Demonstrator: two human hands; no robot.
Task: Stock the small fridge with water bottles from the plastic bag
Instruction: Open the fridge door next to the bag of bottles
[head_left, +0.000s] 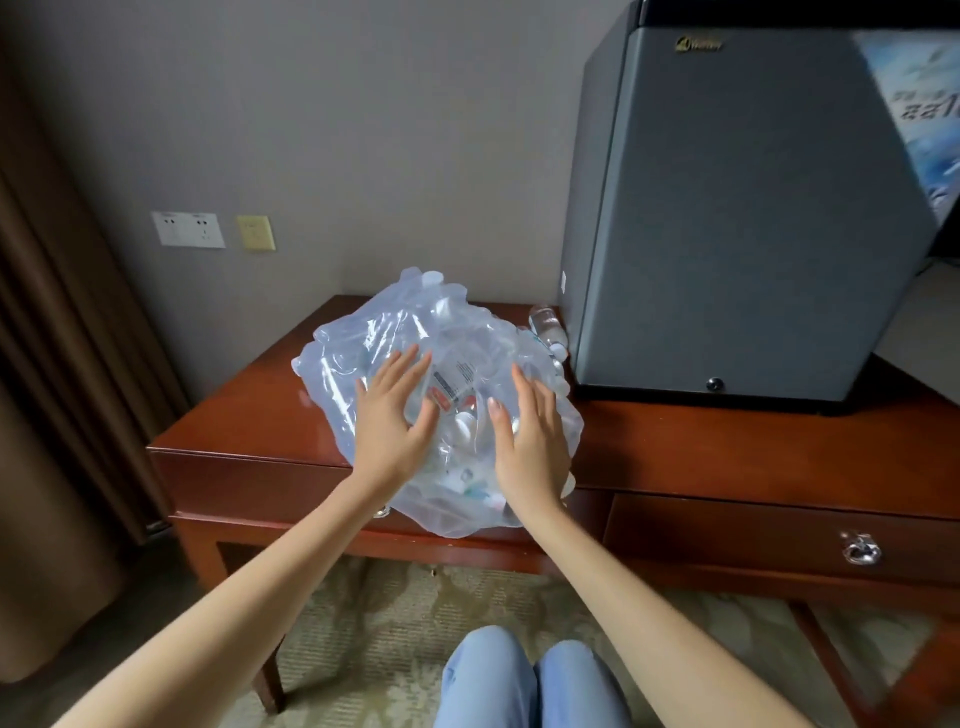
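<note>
The plastic bag (415, 364) of water bottles (462, 410) lay on the desk (727, 441) just left of the small fridge (737, 208), whose door was shut; one loose bottle (545, 325) rested between bag and fridge. My left hand (387, 421) and right hand (530, 441) lay flat on the film, fingers (402, 364) spread and gripping nothing. I judged the bag heavy, limp and slippery, likely to sag or tear if lifted by its film, so I would take each rigid bottle by its body.
</note>
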